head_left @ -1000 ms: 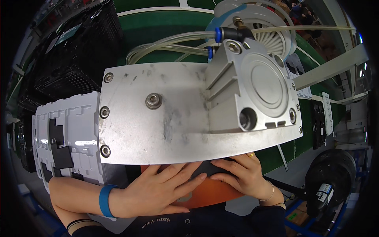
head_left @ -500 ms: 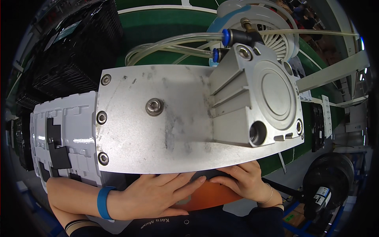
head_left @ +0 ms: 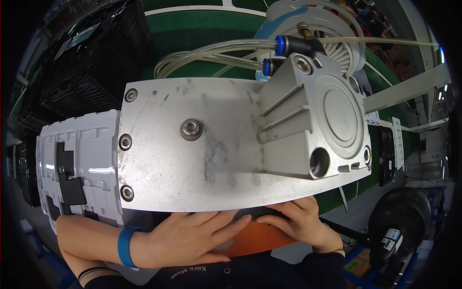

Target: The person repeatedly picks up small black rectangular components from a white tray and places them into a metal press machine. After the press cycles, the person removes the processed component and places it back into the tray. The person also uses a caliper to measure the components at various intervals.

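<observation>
A silver metal plate (head_left: 163, 168) with a block-shaped pneumatic cylinder (head_left: 339, 115) on it fills the middle of the view. Just below its front edge, my left hand (head_left: 192, 236), with a blue wristband, stretches its fingers rightward, thumb apart; some fingertips are hidden under the plate. My right hand (head_left: 298, 221), wearing a thin bracelet, comes in from the right. Its thumb and bent fingers close at a dark edge beneath the plate, and whatever they hold is hidden. Between the hands shows an orange surface (head_left: 260, 239).
Clear air tubes (head_left: 211, 50) run from the cylinder's fittings. Black crates (head_left: 91, 62) are stacked at far left, above a pale grey molded tray (head_left: 101, 164) with black pieces. A white-and-blue fan (head_left: 284, 24) stands behind the cylinder. At lower right is a round black object (head_left: 399, 216).
The plate and cylinder sit very slightly farther right in the view. Both hands keep the same pose.
</observation>
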Motion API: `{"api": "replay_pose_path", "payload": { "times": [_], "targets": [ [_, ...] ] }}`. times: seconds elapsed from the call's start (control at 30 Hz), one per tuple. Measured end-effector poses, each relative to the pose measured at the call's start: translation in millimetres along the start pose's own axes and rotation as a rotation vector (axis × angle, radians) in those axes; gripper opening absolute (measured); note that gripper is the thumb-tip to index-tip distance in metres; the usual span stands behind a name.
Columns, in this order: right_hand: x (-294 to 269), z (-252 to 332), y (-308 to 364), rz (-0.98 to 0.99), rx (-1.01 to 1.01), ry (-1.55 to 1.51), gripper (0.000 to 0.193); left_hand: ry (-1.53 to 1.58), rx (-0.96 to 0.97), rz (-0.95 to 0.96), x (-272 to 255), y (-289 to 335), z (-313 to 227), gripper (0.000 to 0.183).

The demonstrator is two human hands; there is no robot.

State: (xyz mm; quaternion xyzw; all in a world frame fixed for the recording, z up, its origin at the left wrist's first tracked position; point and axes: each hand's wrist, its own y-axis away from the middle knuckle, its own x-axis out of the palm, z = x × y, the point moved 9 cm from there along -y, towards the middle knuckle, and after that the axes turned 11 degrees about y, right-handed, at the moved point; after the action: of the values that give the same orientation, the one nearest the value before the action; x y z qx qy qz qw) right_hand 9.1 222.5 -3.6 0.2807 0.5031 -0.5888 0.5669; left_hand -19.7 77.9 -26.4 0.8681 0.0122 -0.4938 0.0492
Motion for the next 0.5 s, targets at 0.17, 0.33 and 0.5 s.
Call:
{"api": "replay_pose_path", "payload": {
  "times": [0.17, 0.33, 0.5],
  "targets": [
    [2.6, -1.0, 3.3, -0.010, 0.004, -0.031, 0.041, 0.003, 0.009, -0.006, 0.2, 0.5, -1.1, 0.078],
    [6.2, -2.8, 4.7, 0.034, 0.034, -0.046, 0.038, 0.024, 0.030, -0.021, -6.3, -4.5, -0.5, 0.077],
    [5.4, -0.2, -8.6, 0.173, 0.049, -0.124, 0.030, 0.046, 0.054, -0.079, -10.1, -3.0, -1.6, 0.074]
  ]
}}
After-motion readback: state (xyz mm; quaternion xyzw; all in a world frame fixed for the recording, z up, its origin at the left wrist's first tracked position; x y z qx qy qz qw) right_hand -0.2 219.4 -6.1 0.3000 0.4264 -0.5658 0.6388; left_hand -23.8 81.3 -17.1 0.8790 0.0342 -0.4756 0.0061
